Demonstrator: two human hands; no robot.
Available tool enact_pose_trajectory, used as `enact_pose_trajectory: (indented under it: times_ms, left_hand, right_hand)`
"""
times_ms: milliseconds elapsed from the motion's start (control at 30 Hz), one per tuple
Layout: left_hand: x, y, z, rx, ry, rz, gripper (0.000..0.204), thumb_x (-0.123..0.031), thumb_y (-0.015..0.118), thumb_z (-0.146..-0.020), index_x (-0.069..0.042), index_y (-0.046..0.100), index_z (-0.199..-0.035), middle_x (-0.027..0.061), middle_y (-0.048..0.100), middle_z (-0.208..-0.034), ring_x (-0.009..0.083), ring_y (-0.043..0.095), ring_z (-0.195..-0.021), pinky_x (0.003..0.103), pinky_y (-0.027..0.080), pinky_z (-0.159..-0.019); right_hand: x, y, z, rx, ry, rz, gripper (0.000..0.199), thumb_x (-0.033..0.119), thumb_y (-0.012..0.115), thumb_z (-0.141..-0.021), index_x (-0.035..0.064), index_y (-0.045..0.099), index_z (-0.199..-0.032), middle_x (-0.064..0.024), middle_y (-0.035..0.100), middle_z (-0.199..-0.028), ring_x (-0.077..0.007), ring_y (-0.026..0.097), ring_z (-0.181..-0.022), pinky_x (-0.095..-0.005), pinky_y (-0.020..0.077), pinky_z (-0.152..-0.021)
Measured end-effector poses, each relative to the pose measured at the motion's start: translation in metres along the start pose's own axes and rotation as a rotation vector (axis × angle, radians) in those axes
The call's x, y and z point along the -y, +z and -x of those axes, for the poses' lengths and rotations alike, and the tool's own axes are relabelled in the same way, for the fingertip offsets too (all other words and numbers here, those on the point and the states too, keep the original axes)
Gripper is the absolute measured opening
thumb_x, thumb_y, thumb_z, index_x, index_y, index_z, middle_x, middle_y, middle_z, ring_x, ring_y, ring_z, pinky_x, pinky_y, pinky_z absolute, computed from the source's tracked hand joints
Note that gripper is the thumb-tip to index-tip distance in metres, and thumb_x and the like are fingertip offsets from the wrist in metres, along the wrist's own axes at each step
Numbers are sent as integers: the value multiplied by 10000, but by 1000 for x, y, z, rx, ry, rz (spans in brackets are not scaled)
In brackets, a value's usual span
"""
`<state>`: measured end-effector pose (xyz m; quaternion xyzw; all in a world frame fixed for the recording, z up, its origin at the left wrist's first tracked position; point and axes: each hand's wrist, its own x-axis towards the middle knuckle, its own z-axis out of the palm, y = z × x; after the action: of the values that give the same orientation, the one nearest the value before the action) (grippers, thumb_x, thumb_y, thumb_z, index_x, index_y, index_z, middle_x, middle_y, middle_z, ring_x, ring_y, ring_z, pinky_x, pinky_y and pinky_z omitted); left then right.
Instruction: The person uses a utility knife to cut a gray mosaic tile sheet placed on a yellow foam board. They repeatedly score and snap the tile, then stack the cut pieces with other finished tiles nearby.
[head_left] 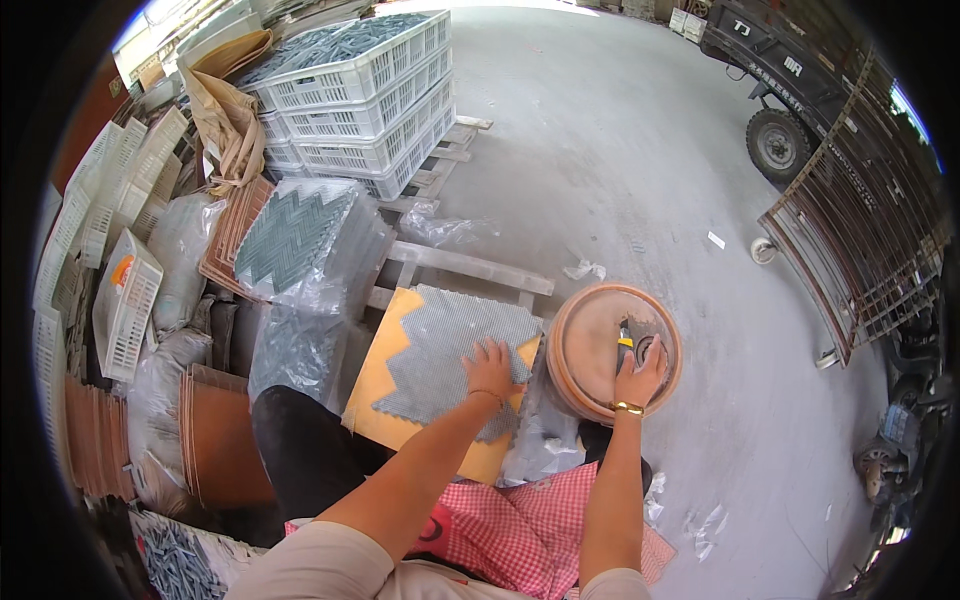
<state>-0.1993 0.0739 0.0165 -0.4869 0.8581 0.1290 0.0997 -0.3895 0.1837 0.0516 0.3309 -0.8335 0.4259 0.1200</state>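
My left hand (489, 371) lies with its fingers spread on a grey mesh-faced mosaic tile sheet (440, 340) with zigzag edges. Beneath the sheet is a yellow-orange board (367, 402). My right hand (642, 376) rests over the top of a round clay-coloured tub (585, 345), thumb and fingers apart. Beside its thumb lies a black and yellow hand tool (625, 337), partly covered, its exact kind unclear. A dark round piece (643, 345) shows between the thumb and fingers; the hand hides part of it.
Stacked white crates (370, 120) of grey tile strips stand at the far left. Nearer sits a plastic-wrapped stack of herringbone tile sheets (300, 235). A wooden pallet (470, 268) lies beyond the board. At right are a rusty wheeled rack (840, 220) and a dark cargo vehicle (780, 140).
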Motion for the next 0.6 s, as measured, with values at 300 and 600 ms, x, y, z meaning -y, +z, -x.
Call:
enact_pose_trajectory:
  times_ms: [300,600]
  left_hand:
    - [2,53,-21,-232,-205,82,434,-172,417,-805,72,354,-1159,346,390,-1124,459,438,-1008,480,436,-754]
    - [95,-173,32,-314,119,247,261,-106,452,-725,46,481,-936,263,548,-677,359,571,-654,414,462,-573]
  right_hand:
    - [34,-12,6,-24,-32,-265,389,21,502,-726,-2,479,-1114,-190,528,-968,-289,547,-839,-329,464,-673]
    - [110,49,109,1178,797,-981,406,304,510,-807,-44,517,-1016,-136,598,-857,-216,590,-788,-310,484,-673]
